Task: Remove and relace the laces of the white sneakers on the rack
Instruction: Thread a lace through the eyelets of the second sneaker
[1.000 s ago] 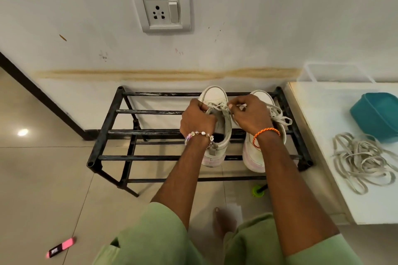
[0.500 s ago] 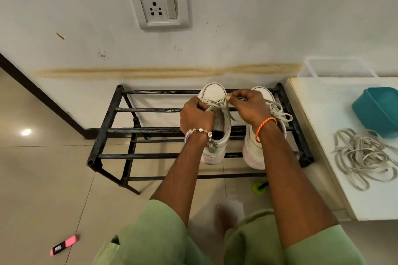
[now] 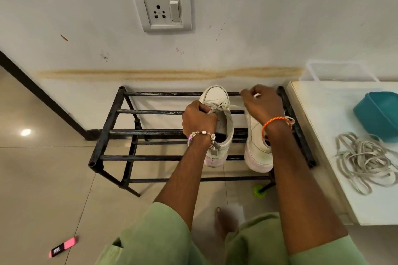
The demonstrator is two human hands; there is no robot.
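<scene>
Both hands closed on the lace of the left-standing white sneaker, on the top tier of the black rack.

The left sneaker (image 3: 217,127) stands toe to the wall on the rack (image 3: 112,122), directly under the left hand (image 3: 199,121), whose curled fingers grip the lace (image 3: 224,108) at the eyelets. The right hand (image 3: 261,104) is held apart from it, raised over the toe of the right sneaker (image 3: 256,150), fingers pinched on a lace end. That second sneaker stands just beside the first, partly hidden by the right forearm. Right of the right hand, a white table (image 3: 323,157) carries a loose heap of laces (image 3: 366,163) and a teal bowl (image 3: 379,114). Left of and below the left hand, a pink object (image 3: 63,246) lies on the floor tiles.
</scene>
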